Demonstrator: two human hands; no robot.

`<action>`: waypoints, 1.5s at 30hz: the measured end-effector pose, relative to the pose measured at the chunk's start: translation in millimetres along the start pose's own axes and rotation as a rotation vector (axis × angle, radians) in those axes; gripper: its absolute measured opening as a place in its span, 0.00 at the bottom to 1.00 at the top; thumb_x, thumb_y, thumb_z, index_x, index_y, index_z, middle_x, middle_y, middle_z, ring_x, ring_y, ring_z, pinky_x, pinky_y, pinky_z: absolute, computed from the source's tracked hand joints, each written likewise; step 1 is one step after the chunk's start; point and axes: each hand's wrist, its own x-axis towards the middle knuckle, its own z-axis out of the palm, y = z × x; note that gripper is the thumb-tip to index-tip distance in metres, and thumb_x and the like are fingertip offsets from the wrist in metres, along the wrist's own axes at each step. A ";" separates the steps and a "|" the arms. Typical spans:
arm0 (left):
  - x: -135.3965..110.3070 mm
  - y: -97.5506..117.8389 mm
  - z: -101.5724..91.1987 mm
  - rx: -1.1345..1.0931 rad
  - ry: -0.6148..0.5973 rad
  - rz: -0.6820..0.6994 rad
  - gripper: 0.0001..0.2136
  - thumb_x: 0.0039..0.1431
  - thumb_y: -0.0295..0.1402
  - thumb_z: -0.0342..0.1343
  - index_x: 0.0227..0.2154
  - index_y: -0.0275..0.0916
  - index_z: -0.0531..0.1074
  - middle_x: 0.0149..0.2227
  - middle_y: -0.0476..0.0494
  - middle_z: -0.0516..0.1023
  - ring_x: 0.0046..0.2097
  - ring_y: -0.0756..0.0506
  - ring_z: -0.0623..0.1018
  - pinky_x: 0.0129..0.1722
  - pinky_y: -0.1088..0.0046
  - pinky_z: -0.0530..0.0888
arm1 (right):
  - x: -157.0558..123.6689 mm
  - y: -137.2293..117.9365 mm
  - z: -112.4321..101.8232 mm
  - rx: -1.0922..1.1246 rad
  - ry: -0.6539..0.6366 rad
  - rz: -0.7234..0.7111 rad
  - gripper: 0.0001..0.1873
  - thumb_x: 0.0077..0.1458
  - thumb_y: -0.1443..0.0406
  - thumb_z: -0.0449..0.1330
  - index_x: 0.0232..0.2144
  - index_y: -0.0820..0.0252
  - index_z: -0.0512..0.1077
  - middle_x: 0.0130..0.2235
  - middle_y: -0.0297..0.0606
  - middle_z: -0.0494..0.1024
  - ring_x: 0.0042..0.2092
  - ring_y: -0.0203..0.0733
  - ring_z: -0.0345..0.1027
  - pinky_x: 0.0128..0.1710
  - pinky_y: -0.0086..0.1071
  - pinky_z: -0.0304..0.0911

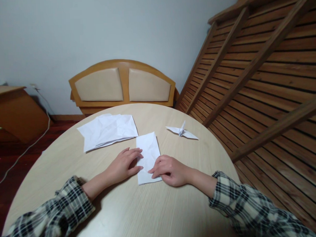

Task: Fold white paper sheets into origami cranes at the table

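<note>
Folded white paper [149,148] is seen lying flat on the round table [120,214], near the middle, long side running away from the person, pinned at its near half from both sides. Left hand [122,166] is laid palm-down, fingers [135,156] stretched out and held close together, tips resting on the paper's left edge; nothing is gripped. Right hand [171,170] is set on the paper's right edge, fingers [155,171] loosely curled, tips pressed onto the sheet near its lower right part; nothing is pinched as far as can be told. The two hands are kept just apart, with a strip of paper between them. Plaid sleeves are worn on both arms. A loose stack of crumpled white sheets [107,132] is placed beyond the left hand, its near right corner just beside the folded paper's far left corner; contact cannot be told. A finished paper crane [182,131] is parked to the right, further back, apart from the paper. Behind the table a padded wooden headboard [122,85] is stood against the wall; a slatted wooden frame [263,79] is leaned at the right.
</note>
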 end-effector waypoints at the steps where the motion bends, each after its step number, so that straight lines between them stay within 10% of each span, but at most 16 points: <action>1: -0.6 -0.2 -0.8 -0.004 -0.011 0.005 0.16 0.60 0.42 0.58 0.48 0.41 0.69 0.60 0.36 0.71 0.61 0.37 0.70 0.63 0.46 0.58 | 0.1 0.1 0.3 0.005 0.008 0.004 0.21 0.48 0.77 0.53 0.39 0.56 0.78 0.43 0.35 0.83 0.43 0.42 0.71 0.47 0.39 0.67; 11: -5.8 -0.2 -5.9 -0.022 -0.120 0.092 0.41 0.44 0.61 0.62 0.56 0.39 0.64 0.65 0.27 0.62 0.67 0.30 0.60 0.66 0.42 0.48 | 2.0 1.6 0.2 0.029 0.046 0.035 0.19 0.53 0.77 0.52 0.39 0.58 0.77 0.42 0.39 0.83 0.45 0.40 0.73 0.49 0.39 0.68; 27: -10.4 -6.3 -5.2 -0.047 -0.143 0.226 0.41 0.48 0.57 0.63 0.62 0.43 0.60 0.67 0.30 0.59 0.68 0.31 0.58 0.65 0.39 0.42 | 0.4 1.2 -5.7 -0.358 -0.170 0.621 0.30 0.64 0.48 0.52 0.63 0.51 0.61 0.69 0.42 0.53 0.71 0.52 0.40 0.68 0.57 0.33; 45: -10.9 8.7 -8.9 -0.017 -0.183 0.302 0.36 0.54 0.56 0.59 0.63 0.50 0.61 0.66 0.39 0.63 0.66 0.33 0.62 0.65 0.42 0.49 | 0.4 4.7 -5.1 -0.416 -0.132 0.724 0.29 0.65 0.49 0.50 0.63 0.53 0.62 0.69 0.49 0.53 0.71 0.54 0.41 0.66 0.60 0.35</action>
